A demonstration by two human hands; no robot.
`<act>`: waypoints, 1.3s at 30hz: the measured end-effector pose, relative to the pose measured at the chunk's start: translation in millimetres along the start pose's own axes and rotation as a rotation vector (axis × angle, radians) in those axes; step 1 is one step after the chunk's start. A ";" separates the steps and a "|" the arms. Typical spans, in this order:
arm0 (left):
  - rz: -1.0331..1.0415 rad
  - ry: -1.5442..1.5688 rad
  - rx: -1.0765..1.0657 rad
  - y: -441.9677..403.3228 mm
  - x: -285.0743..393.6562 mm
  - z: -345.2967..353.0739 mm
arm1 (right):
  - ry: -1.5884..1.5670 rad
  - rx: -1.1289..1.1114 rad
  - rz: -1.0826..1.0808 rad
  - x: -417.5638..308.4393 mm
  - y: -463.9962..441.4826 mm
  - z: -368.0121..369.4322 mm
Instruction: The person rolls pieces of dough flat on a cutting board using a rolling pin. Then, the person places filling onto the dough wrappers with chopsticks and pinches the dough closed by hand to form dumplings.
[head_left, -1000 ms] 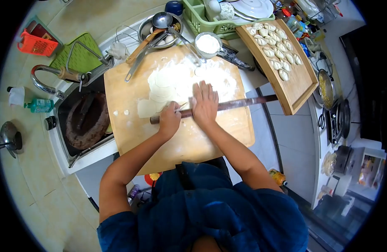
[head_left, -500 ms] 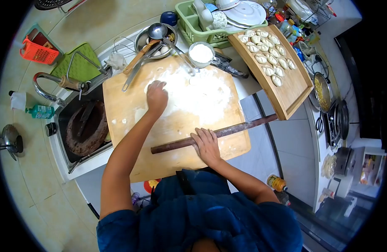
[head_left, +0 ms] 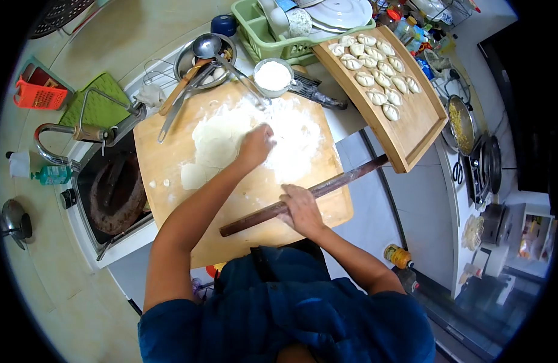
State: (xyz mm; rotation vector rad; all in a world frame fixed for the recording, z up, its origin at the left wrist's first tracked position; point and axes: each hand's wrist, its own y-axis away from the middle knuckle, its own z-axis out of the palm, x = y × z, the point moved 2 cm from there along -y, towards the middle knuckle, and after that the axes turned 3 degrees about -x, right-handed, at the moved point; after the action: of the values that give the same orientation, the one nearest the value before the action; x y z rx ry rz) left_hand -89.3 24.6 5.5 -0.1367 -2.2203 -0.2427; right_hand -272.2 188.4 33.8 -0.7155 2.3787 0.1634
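- Rolling pin (head_left: pixel 334 183): dark wood, slanting over the near part of the board (head_left: pixel 173 199); its left end lies over the board, its right end runs past the board's edge and meets the tray's corner in view. Whether they touch cannot be told.
- Right hand (head_left: pixel 303 209): laid across the rolling pin near its middle, touching it, fingers bent over its far side. How tightly it closes cannot be told.
- Left hand (head_left: pixel 256 147): beyond the rolling pin, at the right edge of the dough, fingers curled in. Whether it pinches anything or touches the board cannot be told.
- Dough (head_left: pixel 217 142): a pale, flat sheet on the board's left half, partly behind the left forearm. A smaller flat piece (head_left: pixel 193 176) lies at its near left edge.
- Flour (head_left: pixel 300 130): spread thickly right of the dough.
- Glass cup (head_left: pixel 273 77): beyond the board's far edge, filled with white powder.
- Steel bowl (head_left: pixel 185 60): left of the glass cup, with a ladle (head_left: pixel 207 45) across it, handles reaching over the board.
- Tray (head_left: pixel 415 136): wooden, to the right, tilted in view, with dumplings (head_left: pixel 375 66) grouped at its far end.
- Dish rack (head_left: pixel 248 33): green, behind the glass cup, loaded with plates and cups.
- Sink (head_left: pixel 85 199): left of the board.
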 end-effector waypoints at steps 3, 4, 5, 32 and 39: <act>0.101 -0.025 -0.183 38.7 0.1 7.6 | 0.194 0.172 0.155 16.1 -15.3 -8.9; 0.149 -0.075 -0.228 46.1 3.8 5.7 | 0.277 0.218 0.218 22.3 -28.3 -14.6; 0.123 -0.098 -0.260 49.9 6.3 3.7 | 0.303 0.258 0.243 27.1 -45.4 -16.8; 0.045 -0.290 -0.226 44.1 3.4 11.2 | 0.367 0.309 0.339 34.8 -139.3 -7.1; 0.087 -0.159 -0.124 65.0 -8.4 -1.0 | 0.351 0.212 0.299 14.9 -52.0 -2.5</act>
State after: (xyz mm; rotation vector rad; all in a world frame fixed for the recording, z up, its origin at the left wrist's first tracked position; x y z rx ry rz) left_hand -71.4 87.7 7.6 -0.3296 -2.3501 -0.3315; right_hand -255.5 137.1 29.8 -0.3034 2.7766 -0.0975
